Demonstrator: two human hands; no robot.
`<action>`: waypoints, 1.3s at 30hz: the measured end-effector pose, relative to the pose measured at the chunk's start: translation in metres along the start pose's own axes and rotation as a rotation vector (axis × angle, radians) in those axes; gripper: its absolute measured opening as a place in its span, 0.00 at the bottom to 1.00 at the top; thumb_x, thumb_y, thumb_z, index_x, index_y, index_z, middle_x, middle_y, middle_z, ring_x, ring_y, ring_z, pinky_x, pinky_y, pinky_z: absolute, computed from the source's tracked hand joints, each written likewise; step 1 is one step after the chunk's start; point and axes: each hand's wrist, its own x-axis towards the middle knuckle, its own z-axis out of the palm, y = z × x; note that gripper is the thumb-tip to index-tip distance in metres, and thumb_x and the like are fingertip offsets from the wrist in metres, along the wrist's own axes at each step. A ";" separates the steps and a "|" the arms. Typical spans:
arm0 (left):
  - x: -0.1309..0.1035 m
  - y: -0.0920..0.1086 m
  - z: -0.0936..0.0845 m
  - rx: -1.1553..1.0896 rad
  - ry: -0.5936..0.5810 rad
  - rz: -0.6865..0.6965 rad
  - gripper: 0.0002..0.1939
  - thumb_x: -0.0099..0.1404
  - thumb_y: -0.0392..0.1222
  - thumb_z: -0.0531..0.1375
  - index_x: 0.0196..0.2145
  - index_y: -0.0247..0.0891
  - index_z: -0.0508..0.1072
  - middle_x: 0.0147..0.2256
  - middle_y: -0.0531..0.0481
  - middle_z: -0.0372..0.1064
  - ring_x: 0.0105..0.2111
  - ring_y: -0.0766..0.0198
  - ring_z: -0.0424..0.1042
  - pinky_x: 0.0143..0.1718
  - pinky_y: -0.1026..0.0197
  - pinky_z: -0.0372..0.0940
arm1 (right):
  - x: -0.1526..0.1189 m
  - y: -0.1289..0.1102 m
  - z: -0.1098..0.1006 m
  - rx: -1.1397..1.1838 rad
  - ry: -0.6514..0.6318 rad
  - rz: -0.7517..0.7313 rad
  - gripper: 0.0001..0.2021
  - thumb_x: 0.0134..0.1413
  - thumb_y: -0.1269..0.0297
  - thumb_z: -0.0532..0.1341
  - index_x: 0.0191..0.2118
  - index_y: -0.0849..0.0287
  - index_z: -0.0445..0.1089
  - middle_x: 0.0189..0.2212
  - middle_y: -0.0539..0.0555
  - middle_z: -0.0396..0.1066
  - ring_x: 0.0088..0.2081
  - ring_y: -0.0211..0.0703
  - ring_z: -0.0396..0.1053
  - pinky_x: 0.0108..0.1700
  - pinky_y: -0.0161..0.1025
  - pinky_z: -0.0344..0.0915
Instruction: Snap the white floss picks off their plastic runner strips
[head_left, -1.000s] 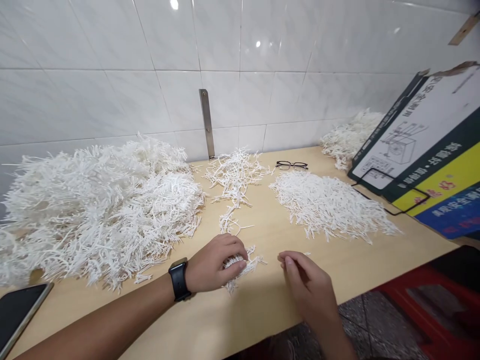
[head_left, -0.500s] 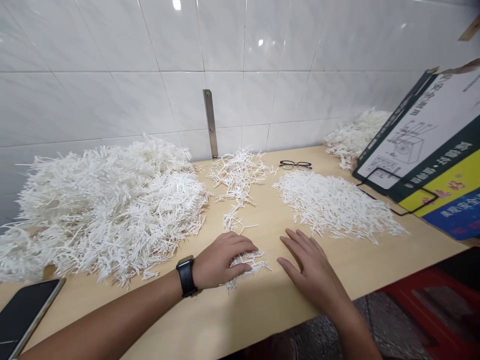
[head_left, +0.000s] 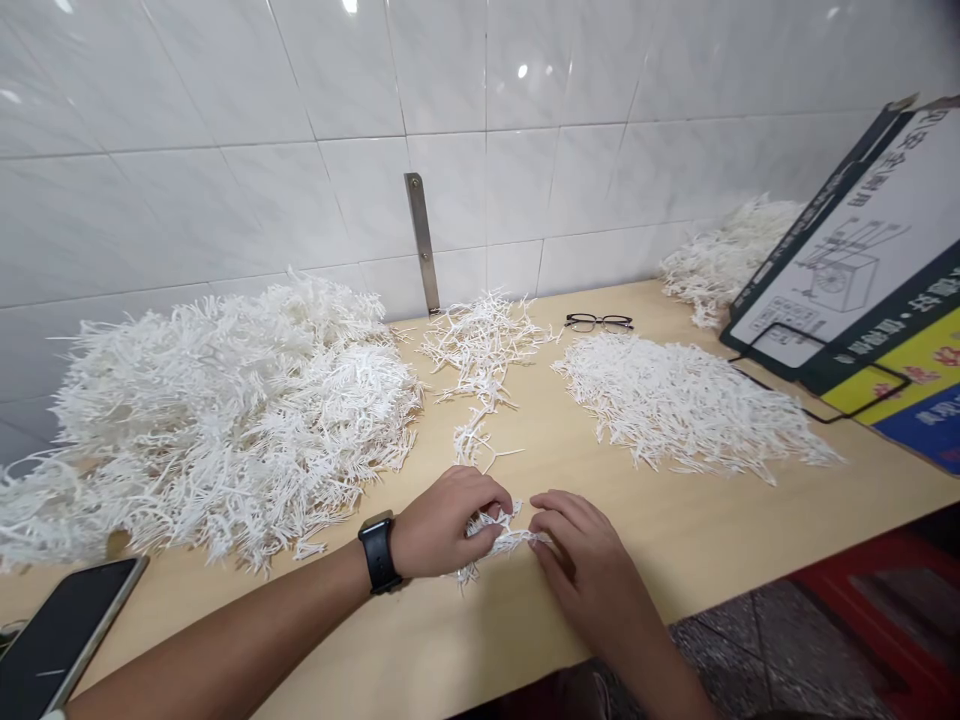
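My left hand (head_left: 457, 522), with a black watch on its wrist, is closed over a small clump of thin white branching plastic pieces (head_left: 510, 538) near the table's front. My right hand (head_left: 581, 550) pinches the right end of that clump between thumb and fingers. Beyond the hands lies a loose trail of the same white pieces (head_left: 487, 345). To the left rises a large tangled heap of white branching pieces (head_left: 247, 410). A flatter pile of short white pieces (head_left: 690, 405) is spread out on the right.
Eyeglasses (head_left: 598, 321) lie near the wall. A phone (head_left: 64, 630) rests at the left front. At the right stands a printed cardboard box (head_left: 847, 260) with a black wire frame, and another white heap (head_left: 727, 255) behind it. A metal bracket (head_left: 422, 240) is fixed to the tiled wall.
My right hand has moved left, from open over the table to pinching the clump's end. The left hand stays on the clump. The view has shifted slightly.
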 end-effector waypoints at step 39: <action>-0.003 -0.002 0.003 -0.452 0.064 -0.112 0.15 0.65 0.48 0.61 0.44 0.37 0.67 0.44 0.42 0.69 0.41 0.61 0.69 0.42 0.59 0.65 | 0.003 -0.025 0.012 0.489 0.295 0.393 0.12 0.59 0.57 0.58 0.31 0.58 0.72 0.20 0.49 0.67 0.20 0.37 0.62 0.22 0.33 0.59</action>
